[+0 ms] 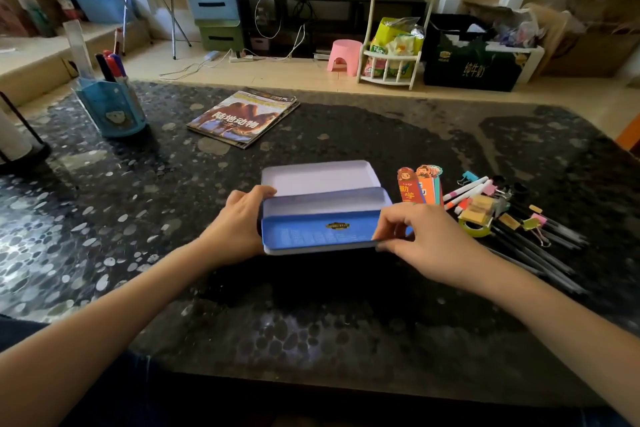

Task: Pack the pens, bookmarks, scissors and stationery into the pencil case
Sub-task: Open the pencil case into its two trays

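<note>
A blue tin pencil case (318, 234) lies open at the middle of the dark table, its pale lid (317, 177) folded back away from me. My left hand (239, 222) grips the case's left end. My right hand (419, 236) pinches its front right corner. To the right lie cartoon bookmarks (420, 187), white pens (465, 191), a roll of green tape (475, 227), coloured binder clips (535, 224) and several black pens (543, 250). The inside of the case looks empty. I see no scissors.
A stack of magazines (242, 118) lies beyond the case. A blue pen holder (114, 107) with markers stands at the far left. A black stand (20, 149) sits on the left edge. The table's front edge runs close to my lap.
</note>
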